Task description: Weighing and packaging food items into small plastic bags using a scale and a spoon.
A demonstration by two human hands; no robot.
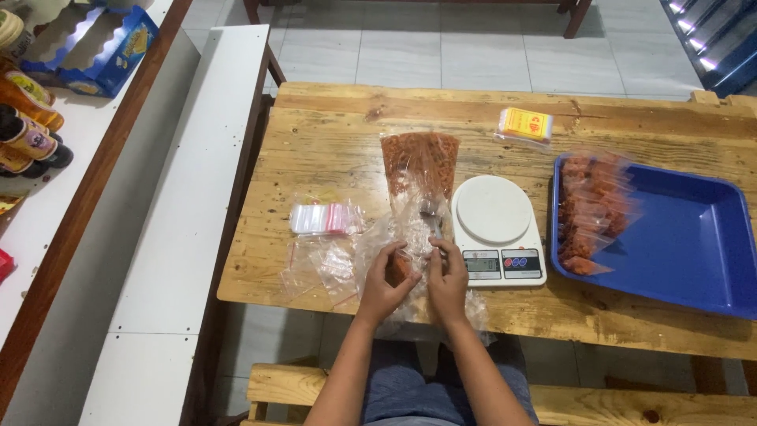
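Observation:
My left hand (384, 282) and my right hand (448, 278) are together at the near edge of the wooden table (331, 142), both gripping a small clear bag (400, 267) with some orange-red snack in it. Just beyond them lies a large clear bag of the same orange-red snack (419, 162), open toward me, with a metal spoon (430, 213) resting on its plastic. A white kitchen scale (497, 225) stands right of my hands, its round plate bare.
A blue tray (694, 244) at the right holds several filled small bags (591, 209) along its left side. A stack of empty zip bags (323, 218) and loose ones (315, 268) lie left. A yellow packet (526, 125) sits at the back. Bottles (27, 126) stand far left.

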